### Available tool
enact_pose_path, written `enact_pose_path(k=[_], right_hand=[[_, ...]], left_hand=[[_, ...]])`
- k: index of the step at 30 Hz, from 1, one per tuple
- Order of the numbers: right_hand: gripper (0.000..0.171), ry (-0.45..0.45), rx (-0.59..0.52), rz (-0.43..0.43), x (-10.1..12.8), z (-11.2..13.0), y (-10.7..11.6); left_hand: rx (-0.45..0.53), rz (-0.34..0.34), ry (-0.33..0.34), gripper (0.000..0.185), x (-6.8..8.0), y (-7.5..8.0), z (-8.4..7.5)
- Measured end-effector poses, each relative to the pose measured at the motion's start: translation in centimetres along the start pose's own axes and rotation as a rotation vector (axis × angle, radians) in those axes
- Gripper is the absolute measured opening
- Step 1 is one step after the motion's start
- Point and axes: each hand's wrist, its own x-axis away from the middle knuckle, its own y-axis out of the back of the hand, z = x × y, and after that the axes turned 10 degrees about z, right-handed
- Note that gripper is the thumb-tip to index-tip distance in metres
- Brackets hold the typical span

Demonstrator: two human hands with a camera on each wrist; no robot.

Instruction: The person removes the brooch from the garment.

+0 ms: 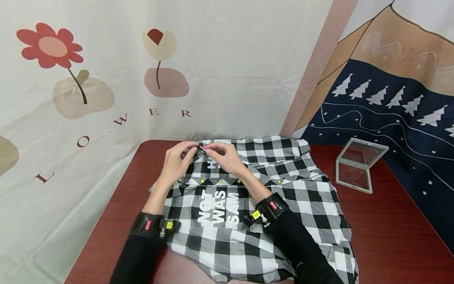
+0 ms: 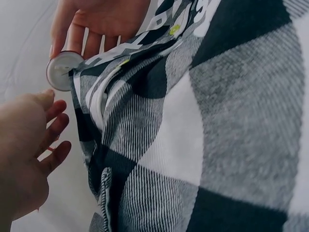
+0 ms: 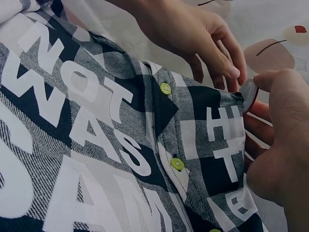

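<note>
1. A black and white checked shirt (image 1: 269, 221) lies spread on the dark red tabletop (image 1: 390, 236), filling the lower middle of the head picture.
2. Its far edge is the part being worked on, just above the middle of that picture, where both hands meet.
3. A big white button (image 2: 62, 70) sits at that edge, in the upper left of the left wrist picture.
4. The right hand (image 1: 227, 157) is closer: its fingers (image 2: 72, 34) pinch the button and the cloth.
5. The left hand (image 1: 176, 163) is just beside it. Its fingers (image 2: 55, 126) look loose and bent, holding nothing that I can see.
6. The button lies just above the left fingertips.
7. A clear folding frame (image 1: 358, 165) stands well apart, at the right.
</note>
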Motion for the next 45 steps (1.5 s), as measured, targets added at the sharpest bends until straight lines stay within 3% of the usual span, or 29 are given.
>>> enact_pose_path(k=[7,15,27,45], right_hand=[[0.026,-0.014,0.005,-0.017,0.10,0.09,0.00],[0.026,-0.009,0.007,-0.030,0.12,0.01,-0.06],[0.025,-0.007,0.072,-0.023,0.09,0.29,-0.11],[0.023,0.014,0.136,-0.030,0.24,0.39,-0.13]], left_hand=[[0.017,0.086,0.033,0.022,0.29,0.47,0.22],[-0.001,0.141,-0.003,0.024,0.12,-0.05,0.39],[-0.055,0.145,-0.020,0.011,0.02,-0.13,0.20],[-0.062,0.139,0.005,0.010,0.16,0.15,0.25]])
